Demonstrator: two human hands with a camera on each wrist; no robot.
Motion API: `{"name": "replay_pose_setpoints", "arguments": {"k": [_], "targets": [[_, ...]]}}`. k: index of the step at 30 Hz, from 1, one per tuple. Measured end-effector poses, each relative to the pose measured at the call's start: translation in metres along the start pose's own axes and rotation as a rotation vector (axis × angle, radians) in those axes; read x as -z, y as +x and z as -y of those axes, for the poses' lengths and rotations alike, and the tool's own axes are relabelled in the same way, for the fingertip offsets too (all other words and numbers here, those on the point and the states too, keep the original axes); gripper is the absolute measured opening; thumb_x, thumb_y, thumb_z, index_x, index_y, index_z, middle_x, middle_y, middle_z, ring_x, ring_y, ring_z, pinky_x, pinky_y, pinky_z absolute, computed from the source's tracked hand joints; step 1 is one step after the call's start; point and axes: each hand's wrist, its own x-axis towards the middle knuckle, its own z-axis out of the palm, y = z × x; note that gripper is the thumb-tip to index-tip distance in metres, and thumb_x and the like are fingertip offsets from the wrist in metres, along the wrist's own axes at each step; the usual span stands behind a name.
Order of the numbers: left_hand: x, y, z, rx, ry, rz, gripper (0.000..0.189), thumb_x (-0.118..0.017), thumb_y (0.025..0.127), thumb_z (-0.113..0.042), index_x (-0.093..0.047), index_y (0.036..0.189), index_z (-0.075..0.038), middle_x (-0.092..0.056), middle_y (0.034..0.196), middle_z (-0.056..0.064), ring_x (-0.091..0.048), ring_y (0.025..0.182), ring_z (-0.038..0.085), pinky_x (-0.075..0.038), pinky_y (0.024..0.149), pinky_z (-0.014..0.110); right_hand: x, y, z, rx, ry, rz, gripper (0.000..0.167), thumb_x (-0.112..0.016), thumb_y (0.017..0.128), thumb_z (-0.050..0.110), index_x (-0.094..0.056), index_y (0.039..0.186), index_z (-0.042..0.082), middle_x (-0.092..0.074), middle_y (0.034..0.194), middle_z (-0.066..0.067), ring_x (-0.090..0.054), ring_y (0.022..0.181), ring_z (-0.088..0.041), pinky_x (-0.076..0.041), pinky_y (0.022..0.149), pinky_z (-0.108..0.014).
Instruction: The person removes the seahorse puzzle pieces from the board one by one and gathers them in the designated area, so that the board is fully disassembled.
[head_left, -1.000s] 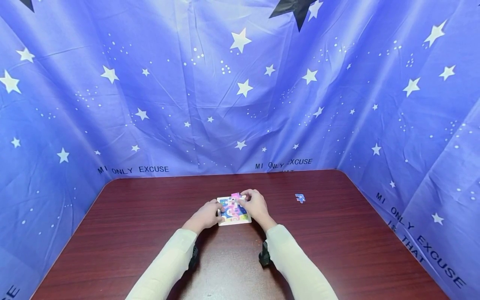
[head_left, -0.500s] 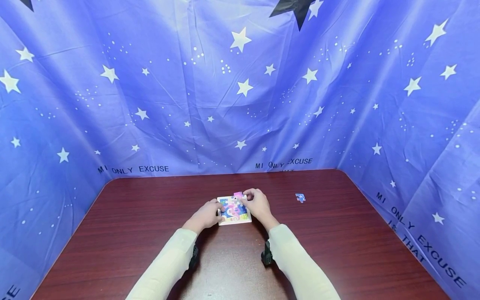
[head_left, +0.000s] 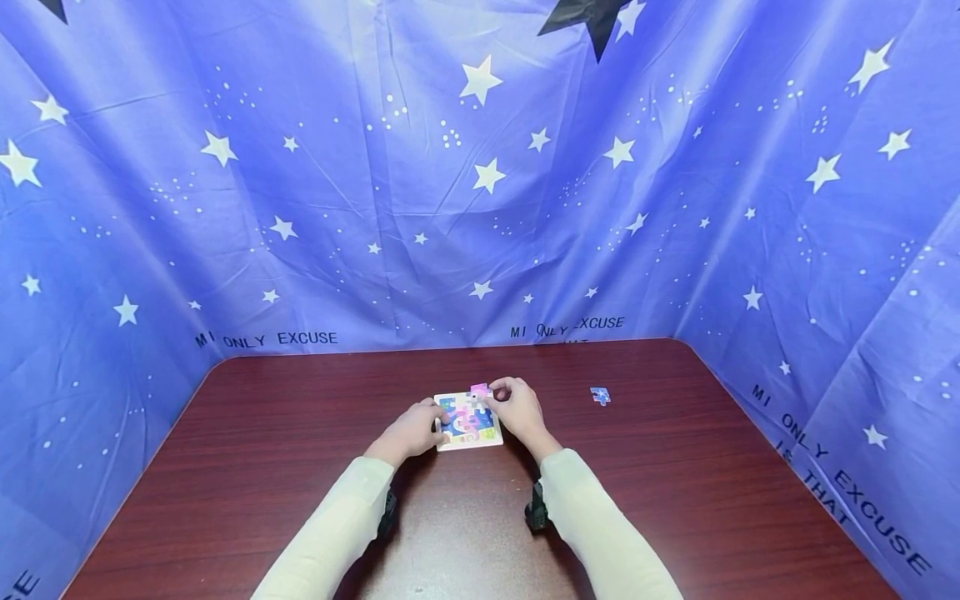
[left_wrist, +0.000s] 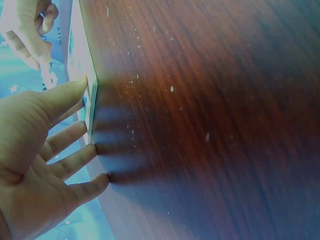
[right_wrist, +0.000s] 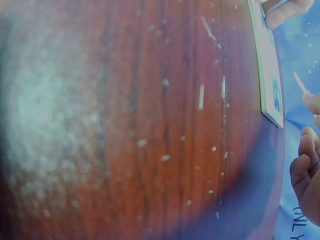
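Observation:
A square jigsaw puzzle board point(head_left: 469, 446) with a pale rim lies on the table, its picture in pink, blue and yellow. My left hand point(head_left: 412, 428) rests at the board's left side; in the left wrist view its fingers point(left_wrist: 70, 162) are spread and fairly straight, with the thumb touching the rim. Above the board's far right part, my right hand point(head_left: 519, 413) pinches a pink and white puzzle piece point(head_left: 478, 391) between thumb and forefinger. The right wrist view catches that piece point(right_wrist: 299, 82) edge-on, held clear of the board, with the other fingers curled.
A loose blue puzzle piece point(head_left: 600, 396) with a white star lies to the right on the dark red-brown table point(head_left: 300, 408). A blue star-printed curtain point(head_left: 420, 183) hangs behind the table and along both sides.
My right hand has shifted slightly to the right with the pink piece, uncovering more of the board's picture. The left hand, board and loose blue piece look unmoved.

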Motion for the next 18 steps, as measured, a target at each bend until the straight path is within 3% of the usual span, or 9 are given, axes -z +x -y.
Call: {"name": "replay_pose_setpoints", "arguments": {"k": [18], "targets": [[-0.0002, 0.0001, 0.0002, -0.016, 0.026, -0.007, 0.021, -0.073, 0.08, -0.015, -0.065, 0.096, -0.003, -0.056, 0.098, 0.007, -0.054, 0.084, 0.02, -0.046, 0.084, 0.035, 0.0084, -0.0019, -0.0038, 0.002, 0.002, 0.003, 0.02, -0.075, 0.077, 0.023, -0.068, 0.091, 0.01, -0.056, 0.078, -0.001, -0.05, 0.072, -0.013, -0.04, 0.067, -0.028]]}}
